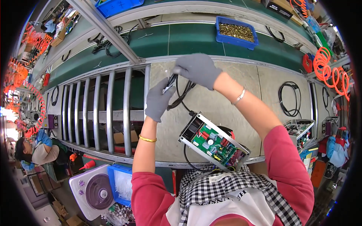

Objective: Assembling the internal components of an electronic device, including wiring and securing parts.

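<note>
My left hand (157,101), in a grey glove, is closed around part of a black cable (184,96) gathered in loops. My right hand (200,71), gloved the same way, reaches in from the right with its fingers pinched at the upper end of the bundle. A small pale piece shows by the left fingers; its kind is too small to tell. The cable's loops hang beneath the right palm, and a strand runs down to an open metal-framed unit (215,142). This unit lies tilted on the bench near my body, with a fan at one end and a green circuit board inside.
A metal roller rack (109,113) adjoins the worktop (166,147) on the left. Beyond it runs a green shelf holding a blue bin (236,33) of brass-coloured parts. A coiled black cable (289,98) lies at right. A fan (98,191) stands lower left. People work at both sides.
</note>
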`<state>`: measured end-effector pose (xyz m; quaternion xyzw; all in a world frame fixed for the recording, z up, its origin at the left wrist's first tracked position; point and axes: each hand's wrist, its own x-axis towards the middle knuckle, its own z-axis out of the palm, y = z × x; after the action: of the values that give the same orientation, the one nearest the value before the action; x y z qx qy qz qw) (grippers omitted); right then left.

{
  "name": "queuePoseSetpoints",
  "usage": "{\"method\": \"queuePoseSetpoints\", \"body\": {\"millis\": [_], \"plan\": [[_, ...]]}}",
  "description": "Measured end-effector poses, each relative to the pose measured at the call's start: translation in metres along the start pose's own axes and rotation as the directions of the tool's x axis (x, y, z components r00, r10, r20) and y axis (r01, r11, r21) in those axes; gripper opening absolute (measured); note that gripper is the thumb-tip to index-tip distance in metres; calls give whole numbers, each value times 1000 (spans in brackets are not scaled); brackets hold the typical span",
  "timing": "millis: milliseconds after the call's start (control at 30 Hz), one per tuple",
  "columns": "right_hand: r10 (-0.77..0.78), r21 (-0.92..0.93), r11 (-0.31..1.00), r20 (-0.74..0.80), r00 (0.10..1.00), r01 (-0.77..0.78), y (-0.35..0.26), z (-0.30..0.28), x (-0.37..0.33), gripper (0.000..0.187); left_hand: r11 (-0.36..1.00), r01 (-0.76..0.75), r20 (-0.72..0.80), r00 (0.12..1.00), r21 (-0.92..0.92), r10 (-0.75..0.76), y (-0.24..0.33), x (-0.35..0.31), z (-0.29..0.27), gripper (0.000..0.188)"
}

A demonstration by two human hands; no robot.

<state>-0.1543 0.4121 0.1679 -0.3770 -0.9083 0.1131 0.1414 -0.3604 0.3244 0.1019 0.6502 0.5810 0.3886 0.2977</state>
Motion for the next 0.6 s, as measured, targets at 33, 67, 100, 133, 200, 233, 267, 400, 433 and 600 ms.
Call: {"method": "queuePoseSetpoints", "body": {"millis": [33, 67, 100, 133, 200, 233, 267, 400, 433, 600], "plan": [[88, 7, 996, 47, 995, -89, 1, 12, -14, 28, 987, 81, 55, 996, -138, -74, 0, -3, -2, 47], [162, 12, 986, 69, 984, -163, 1, 27, -24, 29, 949, 167, 120, 983, -269, -139, 1, -6, -3, 44], [138, 159, 975, 112, 984, -155, -2, 43, -30, 31, 933, 176, 149, 980, -314, -135, 3, -9, -3, 44], [99, 308, 942, 123, 987, -133, -4, 57, -35, 33, 915, 188, 182, 975, -356, -129, 6, -11, -2, 44], [72, 564, 802, 233, 970, -195, -1, 72, -42, 35, 910, 197, 216, 969, -364, -123, 13, -12, -2, 44], [65, 658, 696, 341, 938, -288, 0, 74, -45, 35, 923, 199, 219, 967, -330, -130, 15, -14, -3, 44], [58, 709, 579, 456, 888, -403, 0, 73, -46, 35, 935, 201, 216, 966, -294, -140, 18, -15, -3, 44], [52, 500, 850, 228, 972, -163, -4, 40, -57, 29, 993, 87, 134, 988, -82, -75, 24, -21, -5, 47], [54, 344, 934, 132, 990, -96, -7, 31, -61, 28, 995, 85, 134, 988, -45, -78, 25, -23, -4, 47], [-38, 96, 994, -188, 981, 57, -17, 5, -58, 28, 999, -5, 86, 996, 53, 1, 31, -27, 10, 50]]}}
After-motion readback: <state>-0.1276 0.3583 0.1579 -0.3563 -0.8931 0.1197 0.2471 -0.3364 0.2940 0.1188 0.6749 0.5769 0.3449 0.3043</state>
